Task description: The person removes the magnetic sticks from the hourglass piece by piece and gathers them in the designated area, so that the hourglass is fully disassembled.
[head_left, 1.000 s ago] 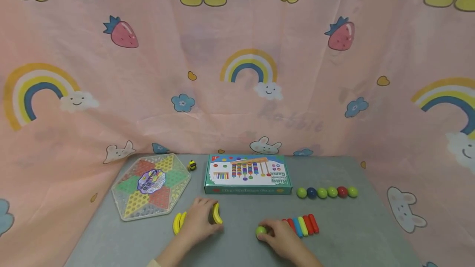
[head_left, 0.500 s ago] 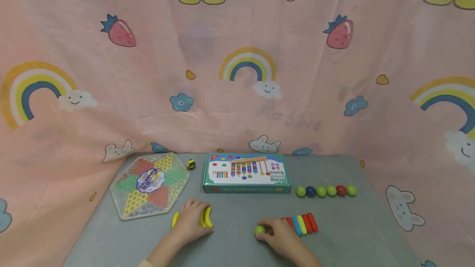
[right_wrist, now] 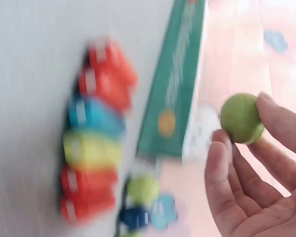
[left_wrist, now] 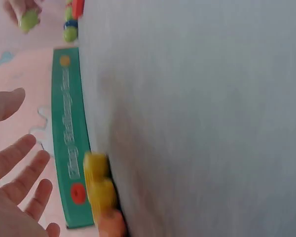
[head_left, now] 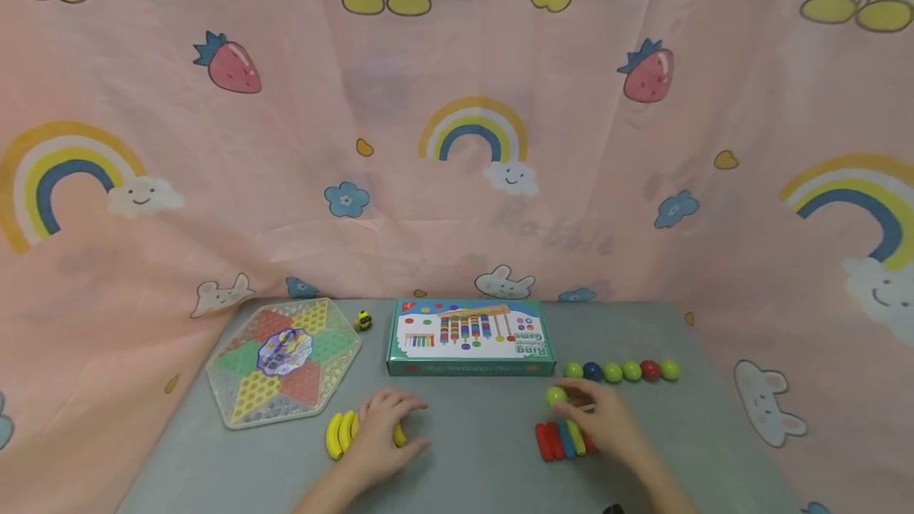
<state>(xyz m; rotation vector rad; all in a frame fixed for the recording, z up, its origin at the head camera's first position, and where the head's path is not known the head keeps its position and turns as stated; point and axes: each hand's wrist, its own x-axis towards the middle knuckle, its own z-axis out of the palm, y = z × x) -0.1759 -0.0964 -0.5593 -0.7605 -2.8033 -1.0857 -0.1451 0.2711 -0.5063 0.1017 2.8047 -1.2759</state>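
Note:
My right hand (head_left: 607,419) pinches a green ball (head_left: 555,396) between thumb and fingers, raised over the row of short coloured sticks (head_left: 550,443), which are red, blue and yellow-green. The right wrist view shows the ball (right_wrist: 241,118) at the fingertips, apart from the blurred sticks (right_wrist: 96,113). Over a row of small toy bananas (head_left: 336,436) is my left hand (head_left: 378,439), its fingers and thumb spread and nothing gripped. It hides the middle of that row in the head view. Banana ends (left_wrist: 101,195) show below the left hand (left_wrist: 19,177) in the left wrist view.
Behind the hands lies a Ring Challenge Game box (head_left: 471,339). To its right is a line of green, blue and red balls (head_left: 612,372). A hexagonal Chinese checkers board (head_left: 286,363) and a small bee toy (head_left: 363,320) sit at the left. A patterned pink cloth (head_left: 457,236) hangs behind the table.
My right hand has lifted the green ball and carried it right and away from me, uncovering more sticks. My left hand set a banana against the others, let go and spread its fingers.

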